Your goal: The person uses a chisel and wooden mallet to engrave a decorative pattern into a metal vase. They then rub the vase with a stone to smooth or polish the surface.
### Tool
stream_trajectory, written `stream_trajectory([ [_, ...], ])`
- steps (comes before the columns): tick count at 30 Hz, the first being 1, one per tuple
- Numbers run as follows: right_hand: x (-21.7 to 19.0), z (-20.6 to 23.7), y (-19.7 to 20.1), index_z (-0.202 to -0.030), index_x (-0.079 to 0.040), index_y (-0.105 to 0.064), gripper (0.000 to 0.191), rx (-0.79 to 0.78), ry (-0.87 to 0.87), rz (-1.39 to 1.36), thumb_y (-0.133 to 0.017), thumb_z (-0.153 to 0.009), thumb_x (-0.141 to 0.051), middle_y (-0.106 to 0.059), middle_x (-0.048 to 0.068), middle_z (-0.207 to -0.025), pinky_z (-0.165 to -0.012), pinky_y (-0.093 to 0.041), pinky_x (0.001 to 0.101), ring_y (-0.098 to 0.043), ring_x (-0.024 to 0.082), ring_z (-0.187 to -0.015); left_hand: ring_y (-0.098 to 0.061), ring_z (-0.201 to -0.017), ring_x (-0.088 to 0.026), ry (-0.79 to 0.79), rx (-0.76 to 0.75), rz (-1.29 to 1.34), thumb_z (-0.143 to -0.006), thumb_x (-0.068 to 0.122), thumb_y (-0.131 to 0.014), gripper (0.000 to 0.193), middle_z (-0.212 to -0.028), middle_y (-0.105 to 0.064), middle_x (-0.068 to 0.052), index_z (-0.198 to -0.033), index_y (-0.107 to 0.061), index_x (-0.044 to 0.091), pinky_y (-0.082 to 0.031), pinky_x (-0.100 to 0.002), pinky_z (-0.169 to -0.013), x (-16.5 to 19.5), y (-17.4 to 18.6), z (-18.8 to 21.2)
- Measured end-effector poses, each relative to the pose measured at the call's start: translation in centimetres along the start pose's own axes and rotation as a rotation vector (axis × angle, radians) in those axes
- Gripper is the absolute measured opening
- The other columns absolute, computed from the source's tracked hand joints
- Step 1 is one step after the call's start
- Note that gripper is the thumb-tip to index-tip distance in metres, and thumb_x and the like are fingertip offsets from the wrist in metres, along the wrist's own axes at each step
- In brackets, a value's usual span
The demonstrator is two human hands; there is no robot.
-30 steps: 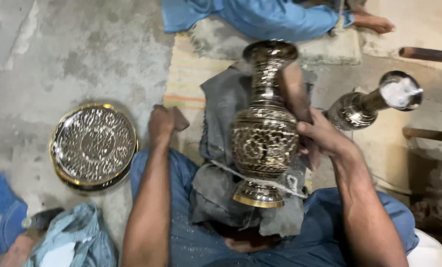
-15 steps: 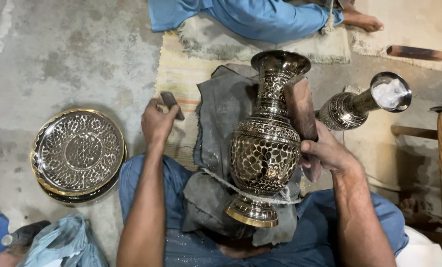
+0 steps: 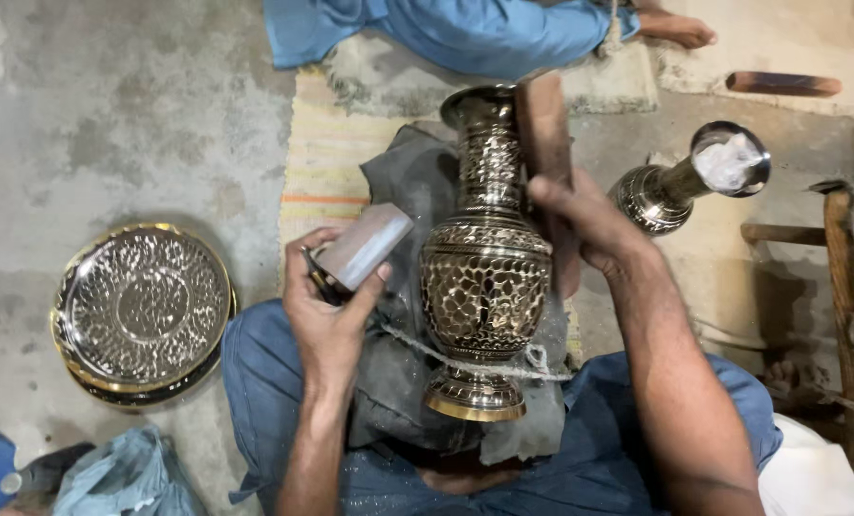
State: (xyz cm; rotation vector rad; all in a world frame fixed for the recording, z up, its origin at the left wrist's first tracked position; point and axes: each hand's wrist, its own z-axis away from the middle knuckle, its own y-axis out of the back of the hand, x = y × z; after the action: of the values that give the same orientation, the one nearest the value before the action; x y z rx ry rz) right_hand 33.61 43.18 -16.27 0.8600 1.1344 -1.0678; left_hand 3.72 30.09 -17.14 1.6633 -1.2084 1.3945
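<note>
Left hand (image 3: 326, 311) is closed around a small pale block (image 3: 365, 247), raised just beside the engraved brass vase (image 3: 484, 287). Right hand (image 3: 589, 225) is wrapped about a brown wooden block (image 3: 544, 124), pressed against the vase's neck, seemingly to steady it. The vase is laid on a grey cloth (image 3: 398, 191) across the lap and tied down by a cord (image 3: 475, 365), apparently to prevent rolling. On the concrete floor (image 3: 111, 115) toward the left edge an embossed brass plate (image 3: 142, 311) is set; no labels are seen.
</note>
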Motion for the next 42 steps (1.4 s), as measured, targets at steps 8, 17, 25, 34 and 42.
stream_trajectory([
  [8, 0.5, 8.7, 2.6, -0.152, 0.000, -0.047, 0.086, 0.097, 0.052, -0.188, -0.088, -0.081, -0.025, -0.062, 0.018, -0.103, -0.054, -0.046, 0.0341, -0.059, 0.026, -0.075, -0.071, -0.110, -0.025, -0.068, -0.174, -0.244, -0.079, 0.024, -0.090, 0.057, -0.127, -0.065, -0.013, -0.126, -0.062, 0.007, -0.065, -0.034, -0.074, 0.4, -4.8, 0.9],
  [17, 5.5, 12.9, 6.3, -0.123, 0.001, -0.054, 0.054, 0.213, 0.107, -0.302, -0.081, -0.081, -0.019, -0.063, 0.009, -0.088, -0.049, -0.048, 0.0294, -0.058, 0.017, -0.062, -0.071, -0.072, -0.025, -0.089, -0.275, -0.993, -0.084, 0.048, -0.078, 0.058, -0.106, -0.064, -0.012, -0.124, -0.064, 0.007, -0.062, -0.041, -0.055, 2.3, -6.8, 2.9],
  [25, 4.6, 12.4, 5.1, -0.129, -0.002, -0.055, 0.059, 0.286, 0.057, -0.359, -0.082, -0.080, -0.019, -0.068, 0.005, -0.103, -0.063, -0.058, 0.0273, -0.069, 0.014, -0.081, -0.067, -0.057, -0.021, -0.222, -0.222, -0.977, -0.089, 0.051, -0.077, 0.057, -0.102, -0.071, -0.016, -0.119, -0.063, 0.004, -0.053, -0.037, -0.049, 0.2, -7.3, 1.8],
  [34, 6.2, 12.5, 5.8, -0.130, 0.001, -0.054, 0.059, 0.254, 0.089, -0.319, -0.083, -0.085, -0.022, -0.064, 0.009, -0.098, -0.056, -0.051, 0.0274, -0.063, 0.016, -0.075, -0.067, -0.060, -0.012, -0.332, -0.452, -0.762, -0.088, 0.047, -0.079, 0.050, -0.099, -0.071, -0.006, -0.121, -0.067, 0.011, -0.057, -0.027, -0.045, 0.0, -7.1, -0.2],
  [42, 7.7, 11.7, 7.1, -0.133, -0.001, -0.052, 0.063, 0.294, 0.022, -0.301, -0.083, -0.083, -0.022, -0.065, 0.007, -0.098, -0.053, -0.052, 0.0263, -0.064, 0.016, -0.074, -0.075, -0.077, -0.022, -0.352, -0.273, -0.815, -0.086, 0.038, -0.084, 0.047, -0.103, -0.076, -0.008, -0.121, -0.069, 0.010, -0.061, -0.037, -0.064, 0.7, -6.7, 0.5],
])
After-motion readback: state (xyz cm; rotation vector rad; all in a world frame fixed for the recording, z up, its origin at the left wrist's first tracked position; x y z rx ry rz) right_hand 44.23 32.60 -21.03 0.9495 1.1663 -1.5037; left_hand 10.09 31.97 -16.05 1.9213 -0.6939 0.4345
